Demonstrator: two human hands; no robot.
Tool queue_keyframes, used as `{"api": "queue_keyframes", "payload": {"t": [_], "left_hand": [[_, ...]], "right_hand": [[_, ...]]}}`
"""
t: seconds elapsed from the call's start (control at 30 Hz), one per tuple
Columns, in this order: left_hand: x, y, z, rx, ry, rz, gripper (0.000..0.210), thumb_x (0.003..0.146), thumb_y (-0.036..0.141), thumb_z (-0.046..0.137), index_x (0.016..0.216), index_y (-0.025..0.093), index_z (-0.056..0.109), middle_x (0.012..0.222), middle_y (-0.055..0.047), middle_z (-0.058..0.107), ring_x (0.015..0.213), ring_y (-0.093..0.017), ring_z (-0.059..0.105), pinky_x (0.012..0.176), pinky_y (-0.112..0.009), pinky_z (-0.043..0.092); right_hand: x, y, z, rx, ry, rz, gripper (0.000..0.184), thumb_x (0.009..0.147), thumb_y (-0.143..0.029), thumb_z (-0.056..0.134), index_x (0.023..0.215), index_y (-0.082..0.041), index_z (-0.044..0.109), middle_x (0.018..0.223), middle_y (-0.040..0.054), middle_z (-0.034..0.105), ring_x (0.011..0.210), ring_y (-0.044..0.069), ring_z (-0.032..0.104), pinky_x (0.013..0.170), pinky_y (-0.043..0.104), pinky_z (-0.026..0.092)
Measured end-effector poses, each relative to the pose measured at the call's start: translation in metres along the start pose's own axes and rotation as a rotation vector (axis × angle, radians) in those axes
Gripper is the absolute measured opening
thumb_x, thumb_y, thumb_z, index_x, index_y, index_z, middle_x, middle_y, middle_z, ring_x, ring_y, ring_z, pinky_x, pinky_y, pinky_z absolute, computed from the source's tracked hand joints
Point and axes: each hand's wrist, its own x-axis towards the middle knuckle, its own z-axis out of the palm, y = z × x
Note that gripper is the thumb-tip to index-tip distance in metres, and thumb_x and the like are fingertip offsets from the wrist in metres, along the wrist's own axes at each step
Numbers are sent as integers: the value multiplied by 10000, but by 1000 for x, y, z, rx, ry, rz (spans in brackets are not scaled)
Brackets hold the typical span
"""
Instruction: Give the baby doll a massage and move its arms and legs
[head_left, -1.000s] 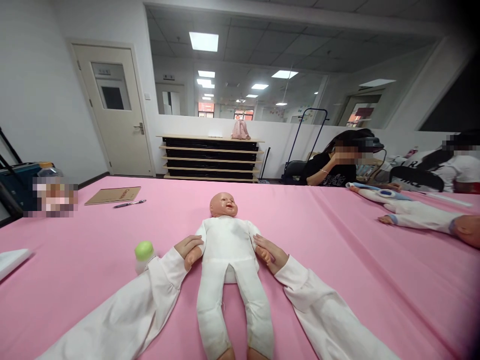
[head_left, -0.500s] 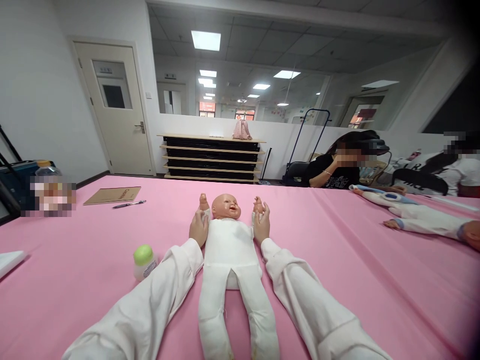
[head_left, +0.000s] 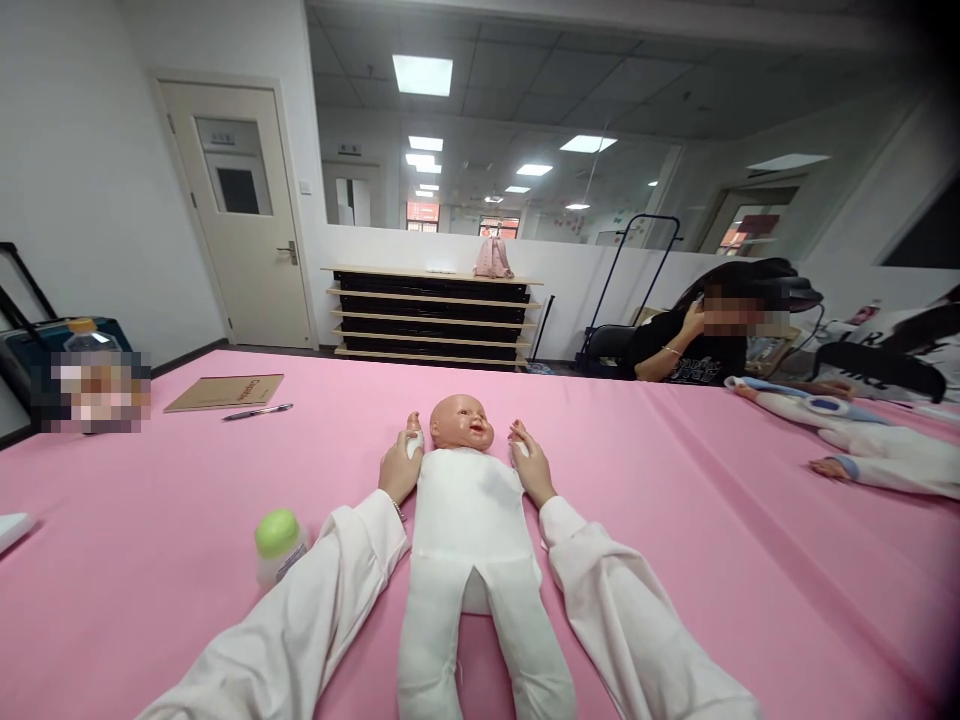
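Note:
A baby doll (head_left: 471, 510) with a bare plastic head and a white cloth body lies face up on the pink cloth, its legs toward me. My left hand (head_left: 400, 464) is closed round the doll's arm on the left, and the small plastic hand pokes out above my fingers. On the other side my right hand (head_left: 532, 466) grips the doll's other arm, mostly covering it. Both doll arms are bent up beside the head. Beside my left sleeve stands a small bottle with a green cap (head_left: 277, 545), partly behind the sleeve.
A brown notebook (head_left: 223, 392) and a pen (head_left: 257, 412) lie at the far left, near an orange-capped bottle (head_left: 94, 380). A second, dressed doll (head_left: 892, 450) is at the right. Behind the table sits a person in black (head_left: 686, 340).
The view has shifted slightly. My right hand's fingers have come down and in over the doll's hand, and both doll arms sit a little lower beside the head.

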Motion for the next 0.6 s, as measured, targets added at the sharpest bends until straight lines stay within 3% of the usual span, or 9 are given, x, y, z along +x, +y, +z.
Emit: {"api": "queue_keyframes", "payload": {"t": [0.13,0.27,0.5,0.6], "left_hand": [[-3,0,0,-73,55,-8,336,822,343,416,1132,213,415,1039,-88,621,887,-228,607,725,-316,430],[-11,3,-2,-125,196,5,446,798,303,445,1215,197,328,1163,-107,553,952,-225,590,759,-314,442],[-30,-6,-14,-133,273,134,706,673,177,531,1301,160,207,1239,-129,474,1053,-231,536,813,-325,460],[-38,-21,-20,-133,301,293,684,601,113,531,1243,128,292,1182,-145,495,1082,-254,504,882,-373,433]], "right_hand": [[-9,-14,-5,-72,68,-140,515,763,-303,446,1265,-196,415,1344,87,408,1228,222,389,1019,430,312],[-20,-22,-7,-116,185,-91,739,736,-378,509,1367,-157,194,1277,175,459,1101,286,514,877,480,426],[-48,-22,-29,-23,123,-254,768,691,-386,562,1342,-166,221,1352,160,370,1219,270,408,957,459,380],[-63,-28,-49,65,-16,-153,752,641,-391,629,1299,-196,321,1315,116,433,1206,253,425,945,409,415]]}}
